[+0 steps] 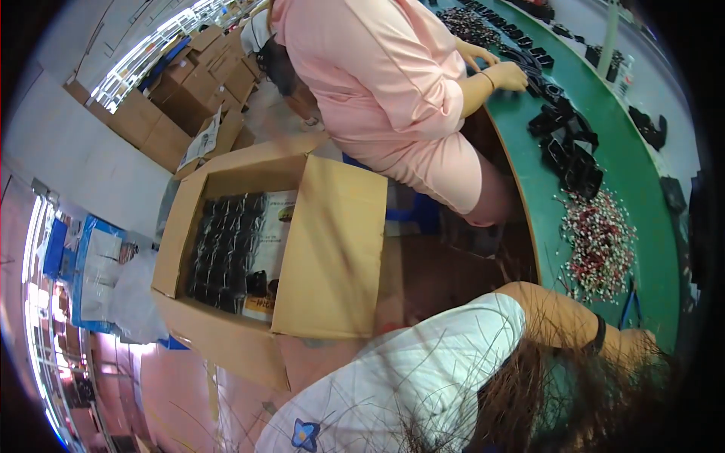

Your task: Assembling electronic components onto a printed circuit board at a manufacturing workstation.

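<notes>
My right hand (640, 346) rests at the near edge of the green table (529, 151), my arm reaching out from a white sleeve with a black band on the wrist. Hair hangs across the hand, so its fingers are unclear. Blue-handled pliers (631, 306) lie just beyond it, beside a pile of small red and white parts (600, 245). My left hand is out of view. An open cardboard box (332, 249) stands on the floor in front of me, holding rows of black parts (223, 249) in clear wrap.
A person in pink (385, 83) sits at the table ahead, both hands on black parts (566, 143) strung along it. Stacked cardboard boxes (189, 90) stand at the back left. A blue bin with plastic bags (98, 272) is at the left.
</notes>
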The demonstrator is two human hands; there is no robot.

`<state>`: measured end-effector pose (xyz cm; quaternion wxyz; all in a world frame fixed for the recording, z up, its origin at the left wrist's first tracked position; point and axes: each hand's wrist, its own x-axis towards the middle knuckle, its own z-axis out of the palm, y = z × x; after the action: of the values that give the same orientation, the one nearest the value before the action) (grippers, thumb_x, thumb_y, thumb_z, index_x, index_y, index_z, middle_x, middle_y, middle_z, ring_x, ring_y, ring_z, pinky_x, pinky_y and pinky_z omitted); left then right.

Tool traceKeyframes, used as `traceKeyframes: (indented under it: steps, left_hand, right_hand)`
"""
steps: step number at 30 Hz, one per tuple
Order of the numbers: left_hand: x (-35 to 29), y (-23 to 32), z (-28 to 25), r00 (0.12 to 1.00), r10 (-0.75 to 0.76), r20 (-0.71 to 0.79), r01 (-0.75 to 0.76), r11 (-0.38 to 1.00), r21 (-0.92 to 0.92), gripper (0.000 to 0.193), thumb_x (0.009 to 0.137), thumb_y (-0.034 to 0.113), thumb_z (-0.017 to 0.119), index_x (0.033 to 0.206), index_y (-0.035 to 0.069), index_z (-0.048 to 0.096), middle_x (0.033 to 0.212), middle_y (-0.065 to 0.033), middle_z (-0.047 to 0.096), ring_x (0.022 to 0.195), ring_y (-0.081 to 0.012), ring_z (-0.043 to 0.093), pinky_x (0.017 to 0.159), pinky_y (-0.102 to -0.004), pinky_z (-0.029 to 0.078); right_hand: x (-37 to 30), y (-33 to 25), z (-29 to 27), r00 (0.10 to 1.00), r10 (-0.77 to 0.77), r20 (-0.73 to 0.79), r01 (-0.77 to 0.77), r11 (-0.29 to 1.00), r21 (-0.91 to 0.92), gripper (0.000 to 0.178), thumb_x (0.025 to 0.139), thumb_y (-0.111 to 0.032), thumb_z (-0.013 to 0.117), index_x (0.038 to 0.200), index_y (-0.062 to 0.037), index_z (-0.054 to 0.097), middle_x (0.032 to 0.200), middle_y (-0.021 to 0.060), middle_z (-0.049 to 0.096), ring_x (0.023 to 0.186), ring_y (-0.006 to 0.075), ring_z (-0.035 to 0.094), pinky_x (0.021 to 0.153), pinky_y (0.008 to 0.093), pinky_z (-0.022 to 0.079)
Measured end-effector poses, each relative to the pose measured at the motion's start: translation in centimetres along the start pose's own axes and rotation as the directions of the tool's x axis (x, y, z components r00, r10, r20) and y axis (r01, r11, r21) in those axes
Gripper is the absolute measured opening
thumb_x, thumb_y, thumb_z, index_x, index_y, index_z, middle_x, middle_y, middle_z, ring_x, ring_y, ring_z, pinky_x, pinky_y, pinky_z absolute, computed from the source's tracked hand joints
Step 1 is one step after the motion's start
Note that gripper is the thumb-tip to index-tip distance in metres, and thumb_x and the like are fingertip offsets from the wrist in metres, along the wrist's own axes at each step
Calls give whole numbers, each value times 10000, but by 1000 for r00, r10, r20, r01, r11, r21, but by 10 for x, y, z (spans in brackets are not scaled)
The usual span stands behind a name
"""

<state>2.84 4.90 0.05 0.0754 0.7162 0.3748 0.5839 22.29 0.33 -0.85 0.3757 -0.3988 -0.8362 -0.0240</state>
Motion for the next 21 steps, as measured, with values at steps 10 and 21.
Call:
traceKeyframes:
  steps: [10, 21]
  left_hand:
    - [-12, 7, -6, 990, -140, -7, 136, 974, -182, 386, 652, -3, 648, 1033, -24, 593, 1044, -221, 584, 1030, -419, 559, 878, -473, 482]
    - [-40, -14, -56, 878, -477, -48, 448, 852, -269, 457, 815, 48, 634, 1264, -24, 592, 1180, -160, 673, 1079, -254, 649, 954, -375, 506]
  right_hand:
    - [8, 15, 33, 991, 133, 22, -135, 971, 195, 357, 1060, -173, 400, 1338, -10, 555, 1224, 160, 634, 975, 273, 606, 901, 340, 455]
    - [34, -58, 20, 987, 132, -88, -104, 956, 273, 353, 908, -110, 444, 1176, 13, 638, 1027, 202, 686, 735, 317, 626, 662, 412, 497]
